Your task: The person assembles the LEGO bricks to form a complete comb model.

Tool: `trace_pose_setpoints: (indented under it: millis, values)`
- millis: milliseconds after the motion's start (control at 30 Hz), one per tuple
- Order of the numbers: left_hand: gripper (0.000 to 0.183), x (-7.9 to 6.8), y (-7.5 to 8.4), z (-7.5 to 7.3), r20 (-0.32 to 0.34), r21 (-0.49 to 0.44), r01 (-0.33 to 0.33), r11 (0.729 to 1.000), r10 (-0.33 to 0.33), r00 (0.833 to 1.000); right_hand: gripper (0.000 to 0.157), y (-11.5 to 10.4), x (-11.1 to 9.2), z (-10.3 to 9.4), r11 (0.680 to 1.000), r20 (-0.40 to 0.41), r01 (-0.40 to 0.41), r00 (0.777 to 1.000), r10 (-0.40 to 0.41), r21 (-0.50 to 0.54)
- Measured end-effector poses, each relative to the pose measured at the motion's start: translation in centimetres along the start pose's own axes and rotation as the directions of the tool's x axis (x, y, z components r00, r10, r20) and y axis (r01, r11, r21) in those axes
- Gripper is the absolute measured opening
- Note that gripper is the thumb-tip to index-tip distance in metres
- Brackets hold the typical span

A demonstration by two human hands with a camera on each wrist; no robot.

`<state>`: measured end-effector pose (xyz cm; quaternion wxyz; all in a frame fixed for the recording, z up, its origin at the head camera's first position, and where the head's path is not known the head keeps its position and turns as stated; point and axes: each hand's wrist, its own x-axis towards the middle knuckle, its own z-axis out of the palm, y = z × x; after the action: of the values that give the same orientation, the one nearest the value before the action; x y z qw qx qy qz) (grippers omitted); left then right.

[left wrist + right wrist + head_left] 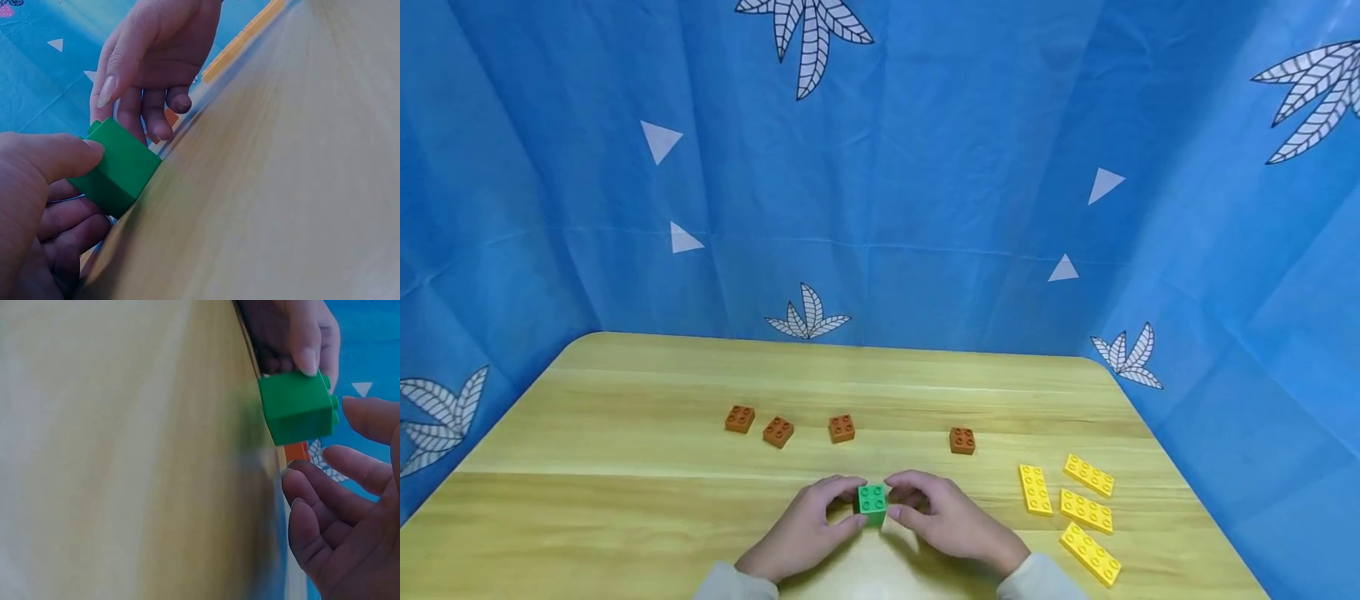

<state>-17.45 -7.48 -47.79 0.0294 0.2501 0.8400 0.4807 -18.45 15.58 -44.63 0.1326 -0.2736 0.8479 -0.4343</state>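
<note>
Blue cloth [970,125] printed with white leaves [808,315] and pale triangles [660,142] rose behind and beside a wooden table [625,400]. Near the table's front edge, the left hand [808,527] pinched a green block [872,504] between its thumb and fingers, studs up. Whether the block touched the wood could not be told. Just beside it, on the other side, the right hand [943,518] held nothing; its fingers were loosely bent, its thumb and forefinger apart from the green sides. Pale sleeves [1041,579] covered both wrists. Farther back lay four brown blocks [842,428], three of them toward the left and one toward the right. Four longer yellow blocks [1086,511] lay grouped to the right of the right hand, turned at various angles.
</note>
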Motion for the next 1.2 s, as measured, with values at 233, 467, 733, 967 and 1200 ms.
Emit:
trace_pose_setpoints:
  millis: [233, 467, 733, 967, 1200]
  values:
    - [0.038, -0.1, 0.2, 0.1, -0.002, -0.010, -0.003, 1.000, 0.003, 1.000, 0.044, 0.6, -0.2, -1.2, 0.997, -0.042, -0.036, 0.999, 0.033, -0.064]
    - [0.043, -0.2, 0.0, 0.0, -0.005, 0.008, 0.026, 1.000, -0.026, 1.000, 0.043, 1.7, -0.1, -2.0, 0.988, -0.137, -0.078, 0.989, 0.060, -0.133]
    - [0.045, 0.0, 0.0, -0.1, -0.004, 0.020, 0.046, 0.999, -0.046, 0.999, 0.037, 2.2, -0.2, -3.6, 0.977, -0.241, -0.132, 0.966, 0.089, -0.166]
    - [0.045, 0.1, -0.2, -0.1, -0.003, 0.017, 0.049, 0.999, -0.049, 0.999, 0.035, 2.1, 0.0, -5.8, 0.955, -0.348, -0.200, 0.930, 0.115, -0.218]
    - [0.046, 0.1, -0.3, 0.0, -0.003, 0.014, 0.057, 0.998, -0.057, 0.998, 0.040, 2.8, 0.4, -7.1, 0.929, -0.424, -0.312, 0.882, 0.205, -0.200]
